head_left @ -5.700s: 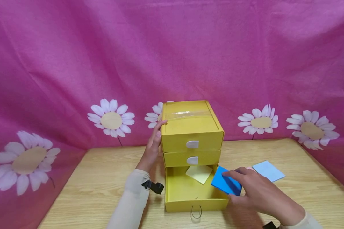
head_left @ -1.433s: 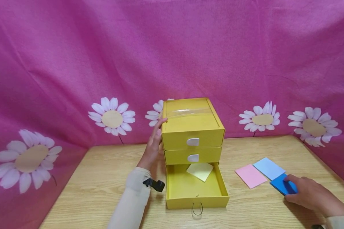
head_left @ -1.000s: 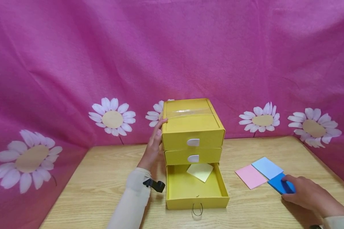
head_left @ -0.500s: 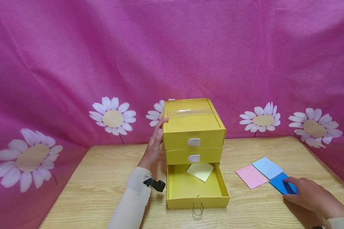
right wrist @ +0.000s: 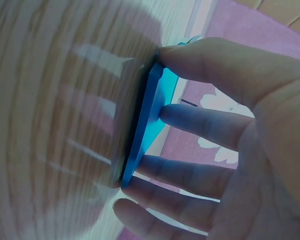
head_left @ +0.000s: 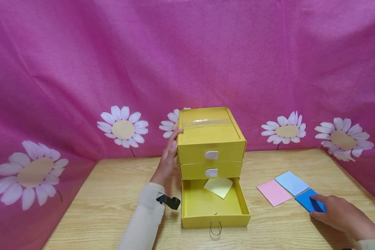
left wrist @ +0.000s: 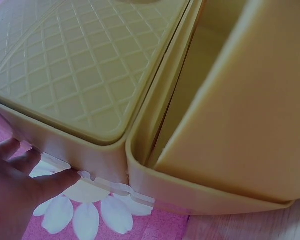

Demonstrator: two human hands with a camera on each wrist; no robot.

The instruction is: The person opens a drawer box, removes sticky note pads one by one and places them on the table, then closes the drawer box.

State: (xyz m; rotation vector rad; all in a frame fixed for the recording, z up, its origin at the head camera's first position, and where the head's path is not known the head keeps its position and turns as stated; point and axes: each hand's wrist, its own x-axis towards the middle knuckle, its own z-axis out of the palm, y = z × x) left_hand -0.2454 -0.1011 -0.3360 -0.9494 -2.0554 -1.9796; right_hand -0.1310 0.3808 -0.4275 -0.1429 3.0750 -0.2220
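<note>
A small yellow drawer box [head_left: 206,135] stands mid-table, its bottom drawer [head_left: 215,221] pulled out. Against the box's left wall rests my left hand [head_left: 166,159], fingers stretched out. In the left wrist view, that hand's fingertips touch the side near the box's ridged top. My right hand [head_left: 342,213] pinches a blue sticky note pad [head_left: 307,200] by its edges, the pad lying low at the tabletop. From the right wrist view, the thumb [right wrist: 190,60] sits at one corner and fingers reach across to the far edge. A pale yellow sticky note pad [head_left: 218,188] lies in the drawer.
Beside the blue pad lie a pink sticky note pad [head_left: 274,193] and a light blue one [head_left: 292,183]. Two shut drawers with white tabs [head_left: 211,155] are above the pulled-out one. A dark ring [head_left: 216,228] hangs at its front. A pink flowered cloth [head_left: 187,52] backs the table.
The blue pad has gone from over the drawer to the table at the right, beside the other two. Within the last second it has shifted slightly right with my hand. My left hand stays put.
</note>
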